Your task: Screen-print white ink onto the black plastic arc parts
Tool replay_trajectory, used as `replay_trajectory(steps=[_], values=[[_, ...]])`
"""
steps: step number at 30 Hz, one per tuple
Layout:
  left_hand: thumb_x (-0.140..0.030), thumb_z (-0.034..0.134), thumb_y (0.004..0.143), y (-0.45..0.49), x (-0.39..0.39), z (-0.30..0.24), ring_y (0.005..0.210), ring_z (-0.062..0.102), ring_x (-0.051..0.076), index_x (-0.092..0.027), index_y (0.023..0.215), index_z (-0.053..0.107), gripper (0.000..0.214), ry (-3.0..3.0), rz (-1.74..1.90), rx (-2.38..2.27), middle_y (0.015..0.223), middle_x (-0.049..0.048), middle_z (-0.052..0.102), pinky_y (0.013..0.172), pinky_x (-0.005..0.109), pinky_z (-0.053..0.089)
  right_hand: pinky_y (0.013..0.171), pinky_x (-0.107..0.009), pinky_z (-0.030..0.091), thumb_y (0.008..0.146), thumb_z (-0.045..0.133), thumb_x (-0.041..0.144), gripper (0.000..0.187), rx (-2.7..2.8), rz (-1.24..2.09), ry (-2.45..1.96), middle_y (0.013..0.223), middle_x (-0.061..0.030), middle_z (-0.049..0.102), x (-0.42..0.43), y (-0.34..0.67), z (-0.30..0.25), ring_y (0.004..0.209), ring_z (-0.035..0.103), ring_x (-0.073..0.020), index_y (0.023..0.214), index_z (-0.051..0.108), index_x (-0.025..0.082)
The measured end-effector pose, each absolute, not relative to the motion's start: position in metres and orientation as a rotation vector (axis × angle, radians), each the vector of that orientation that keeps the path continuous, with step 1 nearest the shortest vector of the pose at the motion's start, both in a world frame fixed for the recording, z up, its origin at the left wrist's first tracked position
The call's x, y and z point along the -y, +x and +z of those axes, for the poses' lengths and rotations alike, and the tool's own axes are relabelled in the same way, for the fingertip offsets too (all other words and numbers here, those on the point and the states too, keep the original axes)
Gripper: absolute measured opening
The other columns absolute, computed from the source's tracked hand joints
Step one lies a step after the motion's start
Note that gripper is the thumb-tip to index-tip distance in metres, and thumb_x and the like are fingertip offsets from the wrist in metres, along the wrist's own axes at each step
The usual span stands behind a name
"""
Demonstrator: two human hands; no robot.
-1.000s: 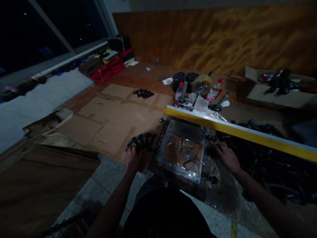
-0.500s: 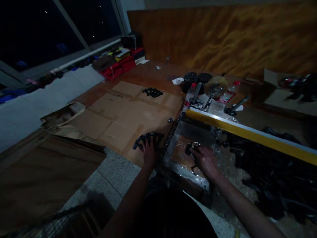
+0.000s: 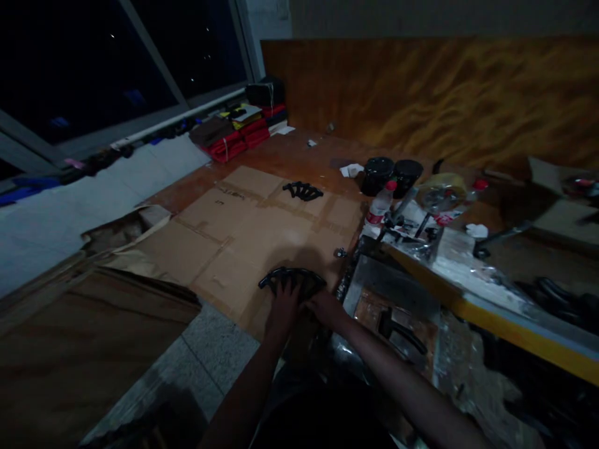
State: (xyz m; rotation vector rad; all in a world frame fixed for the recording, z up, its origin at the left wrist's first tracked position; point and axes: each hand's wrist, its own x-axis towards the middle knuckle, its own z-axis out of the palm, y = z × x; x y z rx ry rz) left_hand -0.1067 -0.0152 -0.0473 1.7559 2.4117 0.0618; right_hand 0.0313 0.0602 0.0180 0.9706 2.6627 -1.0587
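Observation:
The scene is very dim. A fan-shaped row of black curved plastic parts (image 3: 292,279) lies on flattened cardboard (image 3: 243,231). My left hand (image 3: 283,305) rests on the row's near edge, fingers spread over the parts. My right hand (image 3: 325,307) reaches across beside it and touches the row's right end; its fingers are too dark to read. To the right sits a metal tray-like frame (image 3: 374,280) with a rusty plate and one black part (image 3: 397,327) lying on it.
A second small pile of black parts (image 3: 303,191) lies farther back on the cardboard. Bottles (image 3: 380,204), black jars (image 3: 390,174), a tape roll (image 3: 442,187) and a yellow-edged bar (image 3: 515,324) crowd the right. Folded red cloth (image 3: 234,140) sits by the window.
My right hand left the metal frame, leaving a black part there, and moved left to the fan of parts beside my left hand. The camera has swung left.

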Motion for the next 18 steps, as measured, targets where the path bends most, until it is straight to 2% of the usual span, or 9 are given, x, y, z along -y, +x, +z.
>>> replay_trajectory(steps=[4, 7, 9, 10, 13, 18], values=[[-0.043, 0.062, 0.089, -0.162, -0.026, -0.046, 0.148, 0.026, 0.045, -0.021, 0.144, 0.054, 0.059, 1.812, 0.087, -2.364, 0.158, 0.0154, 0.041, 0.117, 0.066, 0.02, 0.107, -0.04, 0.044, 0.098, 0.044, 0.021, 0.039, -2.66, -1.066, 0.977, 0.133, -0.0092, 0.066, -0.087, -0.011, 0.004, 0.124, 0.059, -0.0244, 0.129, 0.068, 0.022], [-0.049, 0.057, 0.091, -0.206, -0.076, -0.04, 0.148, 0.027, 0.043, -0.022, 0.144, 0.054, 0.06, 1.828, 0.13, -2.332, 0.159, 0.015, 0.039, 0.118, 0.064, 0.017, 0.113, -0.063, 0.031, 0.094, 0.056, 0.029, 0.059, -2.542, -0.859, 1.092, 0.16, -0.014, 0.035, -0.104, -0.031, -0.007, 0.146, 0.032, -0.0381, 0.152, 0.044, 0.023], [-0.053, 0.055, 0.091, -0.231, -0.117, -0.037, 0.146, 0.029, 0.042, -0.024, 0.146, 0.052, 0.061, 1.847, 0.159, -2.324, 0.159, 0.0138, 0.039, 0.119, 0.063, 0.016, 0.11, -0.075, 0.022, 0.091, 0.062, 0.031, 0.072, -2.42, -0.762, 1.125, 0.166, -0.014, 0.016, -0.111, -0.041, -0.014, 0.15, 0.013, -0.045, 0.157, 0.033, 0.027], [-0.054, 0.055, 0.091, -0.242, -0.138, -0.036, 0.146, 0.03, 0.041, -0.025, 0.145, 0.052, 0.061, 1.855, 0.167, -2.32, 0.16, 0.0132, 0.038, 0.119, 0.062, 0.017, 0.108, -0.078, 0.02, 0.09, 0.063, 0.029, 0.075, -2.369, -0.736, 1.124, 0.167, -0.0136, 0.011, -0.113, -0.045, -0.017, 0.15, 0.008, -0.0462, 0.158, 0.03, 0.028], [-0.055, 0.055, 0.091, -0.267, -0.203, -0.036, 0.145, 0.032, 0.04, -0.026, 0.142, 0.057, 0.059, 1.891, 0.159, -2.276, 0.16, 0.0126, 0.038, 0.118, 0.059, 0.021, 0.108, -0.079, 0.02, 0.091, 0.059, 0.021, 0.074, -2.317, -0.678, 1.133, 0.166, -0.0122, 0.005, -0.113, -0.051, -0.028, 0.15, 0.007, -0.0454, 0.158, 0.03, 0.031], [-0.057, 0.056, 0.089, -0.291, -0.286, -0.045, 0.14, 0.039, 0.04, -0.022, 0.14, 0.058, 0.062, 1.912, 0.151, -2.229, 0.157, 0.0147, 0.043, 0.116, 0.057, 0.027, 0.107, -0.08, 0.02, 0.092, 0.05, 0.013, 0.071, -2.366, -0.63, 1.166, 0.165, -0.012, 0.007, -0.107, -0.049, -0.048, 0.15, 0.01, -0.0437, 0.157, 0.031, 0.032]])
